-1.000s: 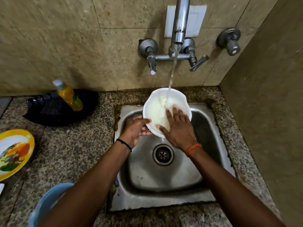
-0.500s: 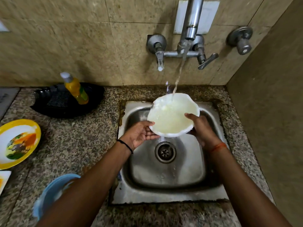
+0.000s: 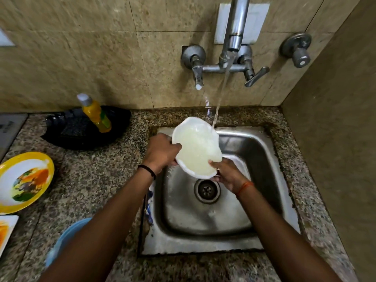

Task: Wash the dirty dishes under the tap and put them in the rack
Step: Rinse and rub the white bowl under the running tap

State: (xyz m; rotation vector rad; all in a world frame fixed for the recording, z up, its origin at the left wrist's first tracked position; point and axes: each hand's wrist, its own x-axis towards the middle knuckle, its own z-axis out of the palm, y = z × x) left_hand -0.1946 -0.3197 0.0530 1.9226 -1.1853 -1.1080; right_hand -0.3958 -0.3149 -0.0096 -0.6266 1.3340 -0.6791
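White bowl held over the sink, tilted beside the running tap stream.

The left hand (image 3: 160, 152) grips the white bowl (image 3: 196, 148) at its left rim and the right hand (image 3: 227, 174) pinches its near edge; the stream (image 3: 220, 94) falls just past its far right rim. It looks emptied. The black rack (image 3: 81, 131), holding a yellow bottle (image 3: 96, 113), lies to the left, nearer the left hand.

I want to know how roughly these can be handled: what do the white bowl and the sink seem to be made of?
White bowl: probably plastic or melamine, judging by its thin wavy rim and dull, slightly translucent look; ceramic cannot be ruled out. Sink: stainless steel, brushed grey with soft reflections and a metal drain. Left hand and right hand hold the bowl by its rim.
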